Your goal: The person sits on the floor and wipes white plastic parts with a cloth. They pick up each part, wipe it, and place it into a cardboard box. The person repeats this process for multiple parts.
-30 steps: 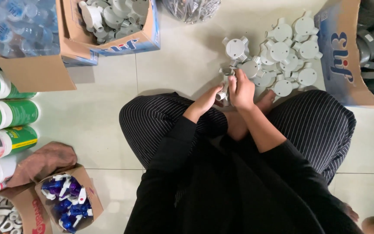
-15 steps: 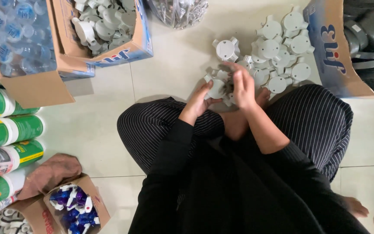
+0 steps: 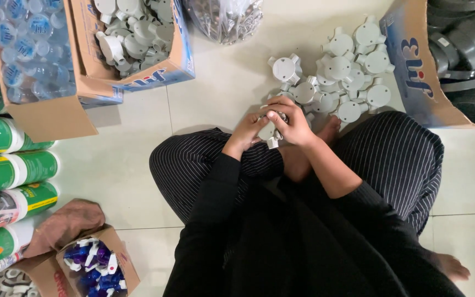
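I sit cross-legged on a tiled floor in striped trousers and black sleeves. My left hand [image 3: 247, 131] and my right hand [image 3: 291, 124] meet in front of my knees, both closed on one grey round plastic junction box [image 3: 269, 133] with short spouts. Most of that box is hidden by my fingers. Just beyond my hands lies a pile of several like junction boxes [image 3: 341, 69] on the floor.
A cardboard box of grey junction boxes [image 3: 133, 33] stands at the top left, beside a box of small bottles [image 3: 28, 49]. Green cans [image 3: 12, 170] line the left edge. A clear bag of small parts [image 3: 225, 19] lies at top centre. Black fittings [image 3: 463, 60] lie right.
My hands have drawn slightly back from the pile towards my legs, still working one junction box. The view has shifted a little; the pile has not moved.
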